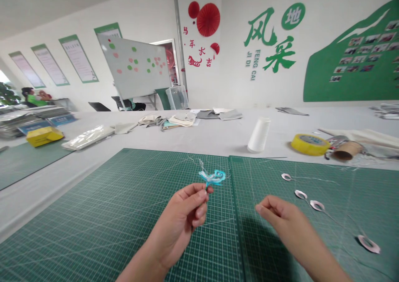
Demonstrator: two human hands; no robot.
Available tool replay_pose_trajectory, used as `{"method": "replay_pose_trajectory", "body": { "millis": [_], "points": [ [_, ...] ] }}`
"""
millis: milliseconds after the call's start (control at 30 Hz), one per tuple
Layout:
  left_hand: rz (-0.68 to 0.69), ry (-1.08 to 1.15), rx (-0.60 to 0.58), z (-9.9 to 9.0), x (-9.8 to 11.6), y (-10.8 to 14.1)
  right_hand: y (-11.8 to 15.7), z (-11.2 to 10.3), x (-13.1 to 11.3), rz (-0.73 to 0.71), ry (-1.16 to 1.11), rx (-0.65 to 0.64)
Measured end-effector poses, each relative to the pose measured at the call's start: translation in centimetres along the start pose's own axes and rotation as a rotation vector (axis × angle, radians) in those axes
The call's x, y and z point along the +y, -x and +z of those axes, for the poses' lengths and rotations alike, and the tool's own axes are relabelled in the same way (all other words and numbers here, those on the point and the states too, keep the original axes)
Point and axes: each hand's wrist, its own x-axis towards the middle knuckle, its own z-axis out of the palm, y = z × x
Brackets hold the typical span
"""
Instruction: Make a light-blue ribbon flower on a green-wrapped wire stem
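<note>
My left hand (187, 215) pinches a small blue-and-white looped piece (215, 177) between thumb and fingertips, held up above the green cutting mat (131, 199). Pale thread ends trail from its top. To the right, my right hand (279, 215) is closed, thumb against the curled forefinger, over a second cutting mat (262, 178). Whatever those fingers pinch, perhaps something thin, is too small to make out. Several pale pink rings with threads lie to the right of that hand, among them one ring (317, 206) close to it.
Behind the mats stand a white thread cone (259, 135) and a yellow tape roll (310, 144), with a cardboard tube (347, 150) beside the tape. Folded cloth pieces (181, 119) lie farther back. At left are a yellow box (44, 136) and a plastic-wrapped pack (89, 137). Another person sits far left.
</note>
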Motion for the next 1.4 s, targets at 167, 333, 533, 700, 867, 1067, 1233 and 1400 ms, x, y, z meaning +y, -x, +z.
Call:
{"method": "replay_pose_trajectory", "body": {
  "millis": [167, 333, 533, 700, 867, 1067, 1233, 1400],
  "points": [
    [-0.039, -0.153, -0.018, 0.4, -0.5, 0.1, 0.1, -0.2, -0.2, -0.190, 0.236, 0.117],
    [-0.062, -0.227, -0.055, 0.8, -1.0, 0.2, 1.3, 0.9, -1.8, -0.507, 0.138, 0.213],
    [-0.097, -0.349, -0.065, 1.1, -1.9, 0.4, 3.3, 4.1, -4.5, -0.142, -0.684, -0.182],
    [-0.074, -0.452, -0.057, 1.1, -2.2, 0.3, 3.4, 4.3, -4.8, 0.128, -0.853, -0.276],
    [-0.100, -0.424, -0.052, 1.4, -1.7, 0.4, 3.5, 3.7, -4.7, 0.231, -0.838, -0.147],
    [-0.133, -0.375, -0.059, 1.2, -1.8, 0.5, 3.8, 3.4, -5.0, 0.310, -0.941, -0.164],
    [-0.119, -0.429, -0.088, 1.2, -1.4, 0.4, 3.8, 3.0, -4.8, 0.350, -0.974, -0.237],
    [-0.122, -0.469, -0.095, 1.2, -1.3, 0.4, 3.8, 2.8, -4.7, 0.351, -0.970, -0.266]
  ]
}}
